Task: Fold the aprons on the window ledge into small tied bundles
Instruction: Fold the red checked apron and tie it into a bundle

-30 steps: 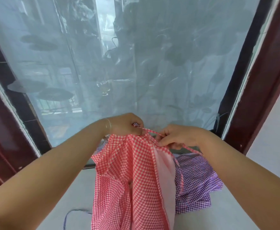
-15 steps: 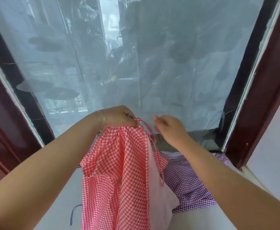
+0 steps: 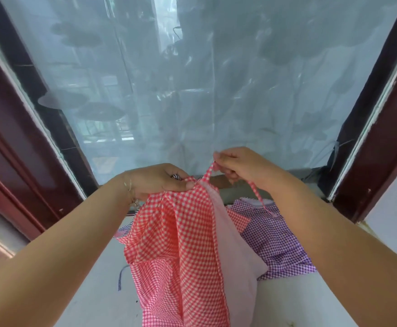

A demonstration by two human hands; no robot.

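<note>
Head view: I watch the left hand [image 3: 159, 180] bunch the top edge of the red checked apron [image 3: 176, 246] in curled fingers, while the right hand [image 3: 237, 165] pinches its strap [image 3: 208, 171] — the strap rises up and to the right from the gathered edge, then trails down past the wrist. The apron hangs lengthwise, top to bottom, above the window ledge [image 3: 98, 296], with a purple checked apron [image 3: 273, 239] lying just beside it on the right. My read: the right hand, nearer the strap, leads the next move.
</note>
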